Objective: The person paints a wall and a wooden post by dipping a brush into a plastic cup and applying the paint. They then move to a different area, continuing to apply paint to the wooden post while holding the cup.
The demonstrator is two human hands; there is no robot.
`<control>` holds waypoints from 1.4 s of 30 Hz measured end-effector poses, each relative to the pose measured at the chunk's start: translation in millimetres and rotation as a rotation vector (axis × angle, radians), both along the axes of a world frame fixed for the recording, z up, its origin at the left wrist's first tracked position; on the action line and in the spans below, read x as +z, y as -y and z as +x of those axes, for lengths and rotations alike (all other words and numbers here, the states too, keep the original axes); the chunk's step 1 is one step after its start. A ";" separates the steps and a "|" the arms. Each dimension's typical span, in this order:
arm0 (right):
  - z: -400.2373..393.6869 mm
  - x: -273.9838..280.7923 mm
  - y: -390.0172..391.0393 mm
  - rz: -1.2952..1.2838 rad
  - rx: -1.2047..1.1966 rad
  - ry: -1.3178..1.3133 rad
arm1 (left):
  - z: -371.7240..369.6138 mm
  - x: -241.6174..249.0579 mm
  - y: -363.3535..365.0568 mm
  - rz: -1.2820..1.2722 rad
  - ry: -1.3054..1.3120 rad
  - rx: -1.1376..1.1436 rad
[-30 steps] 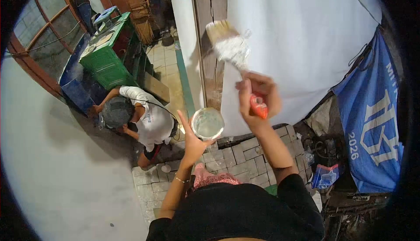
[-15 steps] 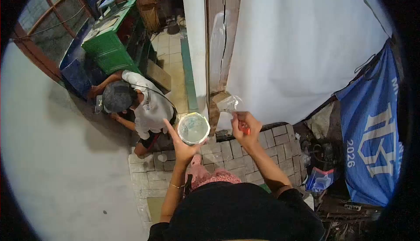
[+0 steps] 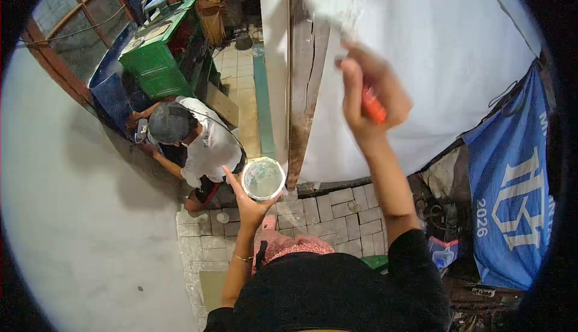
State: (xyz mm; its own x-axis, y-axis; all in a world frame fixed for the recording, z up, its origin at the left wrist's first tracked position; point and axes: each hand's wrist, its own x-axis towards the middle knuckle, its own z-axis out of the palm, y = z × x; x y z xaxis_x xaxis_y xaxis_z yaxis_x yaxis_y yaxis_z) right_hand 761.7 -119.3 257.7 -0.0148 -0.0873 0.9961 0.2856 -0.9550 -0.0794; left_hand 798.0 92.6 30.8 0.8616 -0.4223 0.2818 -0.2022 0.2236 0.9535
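Observation:
In my left hand (image 3: 251,207) sits a round tub (image 3: 264,179) with a pale, whitish rim, its mouth facing up at me. A greyish-white coating or liquid shows inside. My right hand (image 3: 379,91) is raised and a little blurred, its fingers closed on the red-orange handle of a paintbrush (image 3: 336,8). The brush's wide head points up and away, with white on it and tan bristles at the top edge of view. Behind the brush head stands a brown wooden post (image 3: 304,73), with a white sheet-like surface (image 3: 439,73) to its right.
At left a crouching person (image 3: 208,136) in a white shirt works by the white wall (image 3: 90,211). Beyond them is a green cabinet (image 3: 158,70). A blue banner (image 3: 509,181) hangs at right above clutter. Grey paving bricks (image 3: 325,214) lie under my feet.
My right hand has moved up with the paintbrush, from low beside the post's foot to near its upper part. The left hand and tub stay nearly in place.

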 end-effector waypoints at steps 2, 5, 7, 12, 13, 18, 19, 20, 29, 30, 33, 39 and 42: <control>-4.8 -57.4 -4.9 0.084 0.008 -0.105 | 2.4 -11.6 -2.6 0.049 0.094 0.049; -25.1 -150.4 -11.2 0.156 -0.077 -0.281 | 0.4 -10.9 -7.5 0.038 0.066 0.046; -34.9 -210.9 -19.4 0.321 -0.040 -0.366 | 0.4 -13.3 -10.0 0.035 0.062 0.058; -45.7 -280.1 -20.9 0.473 -0.036 -0.504 | 0.0 -11.6 -13.4 0.023 0.035 0.040; -48.0 -284.9 -16.9 0.562 0.002 -0.538 | 0.6 -12.8 -14.2 0.043 0.054 0.030; -46.2 -205.7 -4.8 0.621 0.001 -0.518 | -0.9 -16.3 -10.8 0.054 0.085 -0.012; -42.6 -174.1 -4.4 0.591 -0.007 -0.511 | -3.8 -14.0 -10.2 0.029 0.062 -0.028; -40.0 -141.5 -4.6 0.541 0.027 -0.468 | -6.6 -11.1 -10.0 0.032 0.058 -0.035; -24.1 -97.0 -8.5 0.196 0.067 -0.122 | -5.7 -7.4 2.1 0.138 0.152 0.028; -23.0 -126.9 -10.7 0.251 0.019 -0.183 | -4.6 -6.9 4.1 0.147 0.195 0.069; -25.9 -224.2 -13.9 0.364 -0.012 -0.312 | -5.0 3.1 6.3 0.093 0.242 0.163; -53.1 -318.1 -8.5 0.612 -0.032 -0.626 | -11.7 -7.3 14.7 0.059 0.337 0.236; -76.4 -310.2 -6.2 0.801 0.067 -0.548 | -7.9 -23.8 23.5 0.048 0.399 0.246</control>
